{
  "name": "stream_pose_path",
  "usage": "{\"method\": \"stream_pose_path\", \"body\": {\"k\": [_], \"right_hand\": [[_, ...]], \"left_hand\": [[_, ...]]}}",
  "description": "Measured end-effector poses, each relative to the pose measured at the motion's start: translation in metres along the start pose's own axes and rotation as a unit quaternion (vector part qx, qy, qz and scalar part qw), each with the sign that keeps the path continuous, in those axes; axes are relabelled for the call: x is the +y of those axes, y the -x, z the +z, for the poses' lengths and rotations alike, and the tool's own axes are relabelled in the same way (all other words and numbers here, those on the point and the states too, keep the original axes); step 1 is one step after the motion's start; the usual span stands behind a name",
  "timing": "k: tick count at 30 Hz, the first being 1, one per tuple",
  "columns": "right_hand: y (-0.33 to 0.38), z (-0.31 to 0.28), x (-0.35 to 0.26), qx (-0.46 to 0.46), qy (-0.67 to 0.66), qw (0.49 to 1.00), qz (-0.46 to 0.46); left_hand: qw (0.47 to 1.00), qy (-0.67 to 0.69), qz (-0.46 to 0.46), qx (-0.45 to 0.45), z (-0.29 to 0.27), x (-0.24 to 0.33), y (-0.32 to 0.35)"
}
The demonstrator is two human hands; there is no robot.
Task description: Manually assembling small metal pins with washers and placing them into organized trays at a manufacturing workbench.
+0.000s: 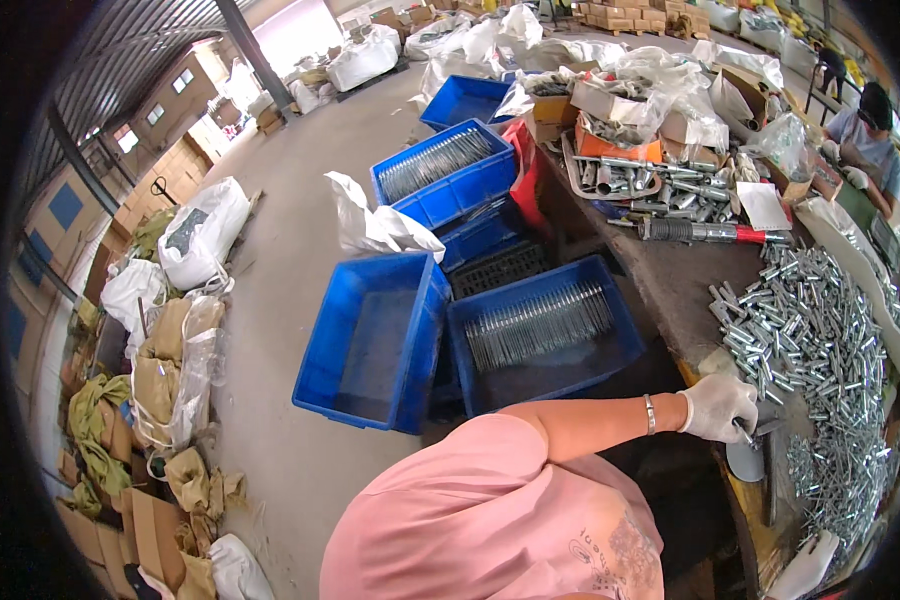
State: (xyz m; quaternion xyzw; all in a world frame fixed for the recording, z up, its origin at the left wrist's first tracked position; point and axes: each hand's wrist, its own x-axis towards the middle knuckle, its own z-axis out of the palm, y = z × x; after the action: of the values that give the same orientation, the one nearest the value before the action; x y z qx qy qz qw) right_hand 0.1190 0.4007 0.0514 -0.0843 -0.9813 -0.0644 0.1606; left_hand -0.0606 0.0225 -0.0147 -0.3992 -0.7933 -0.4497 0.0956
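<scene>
My left hand [718, 408], in a white glove, is at the bench edge with its fingers curled closed around a thin metal piece [741, 431]. Just below it, a grey round plate [745, 462] stands out from the edge. Farther down the bench, part of my right hand [808, 566] shows, also gloved in white; its fingers are too small and partly cut off to read. It lies beside a heap of thin metal pins [835, 470]. Beyond my left hand spreads a big pile of short silvery metal sleeves [805, 325].
Left of the bench [685, 290] stand a blue crate with rows of metal rods [540, 328], a bare blue crate [365, 335] and another rod-filled crate [440, 165]. A red-ended tool [705, 232] lies across the bench. Opposite sits a co-worker [865, 150].
</scene>
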Motion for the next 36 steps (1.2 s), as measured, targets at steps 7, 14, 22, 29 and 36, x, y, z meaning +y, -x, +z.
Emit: {"method": "stream_pose_path", "body": {"k": [7, 14, 22, 29, 36], "right_hand": [[0.02, 0.076, 0.006, -0.042, 0.002, 0.998, 0.049], [-0.012, 0.026, -0.082, 0.11, -0.157, 0.981, 0.036], [-0.017, -0.008, -0.164, 0.076, -0.453, 0.887, 0.043], [-0.007, 0.019, -0.184, 0.0, -0.62, 0.767, 0.167], [-0.009, 0.006, -0.176, 0.026, -0.317, 0.948, 0.015]], "left_hand": [[0.999, -0.006, 0.041, 0.006, 0.012, 0.007, -0.001], [0.998, -0.019, 0.027, -0.044, -0.015, -0.009, -0.004], [0.997, 0.067, 0.008, -0.048, -0.009, 0.005, -0.013], [0.996, 0.046, 0.01, -0.07, -0.012, 0.011, -0.012], [0.996, 0.021, 0.035, -0.073, -0.014, 0.009, -0.014]]}}
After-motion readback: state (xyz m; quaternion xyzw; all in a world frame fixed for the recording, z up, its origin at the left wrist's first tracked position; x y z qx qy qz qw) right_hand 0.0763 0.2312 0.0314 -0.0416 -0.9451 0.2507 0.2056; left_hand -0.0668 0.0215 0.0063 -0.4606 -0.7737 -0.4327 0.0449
